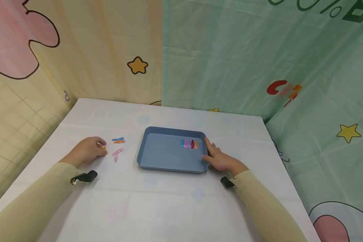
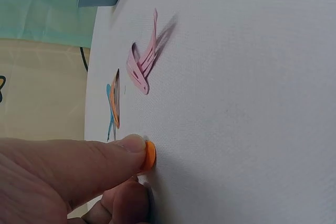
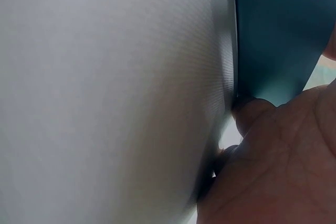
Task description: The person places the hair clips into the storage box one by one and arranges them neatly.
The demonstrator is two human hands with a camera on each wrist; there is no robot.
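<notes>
My left hand (image 1: 90, 148) pinches an orange hair clip (image 2: 150, 156) between thumb and fingers, close over the white tabletop. Next to it lie two pink hair clips (image 2: 140, 69), one across the other. Farther back, a blue hair clip (image 1: 118, 138) and another orange hair clip (image 1: 119, 142) lie together. My right hand (image 1: 220, 159) holds the right side of a blue-grey tray (image 1: 163, 161), thumb over the rim and fingers along the outer wall. Inside the tray, near its right end, several hair clips (image 1: 189, 144) stand in a row: blue, pink, purple, red and orange.
A white cloth covers the table (image 1: 157, 208). Printed curtains (image 1: 214, 60) hang close behind the table and along both sides. Each sleeve carries a black strap end (image 1: 89, 176) at the wrist, hanging near the tabletop.
</notes>
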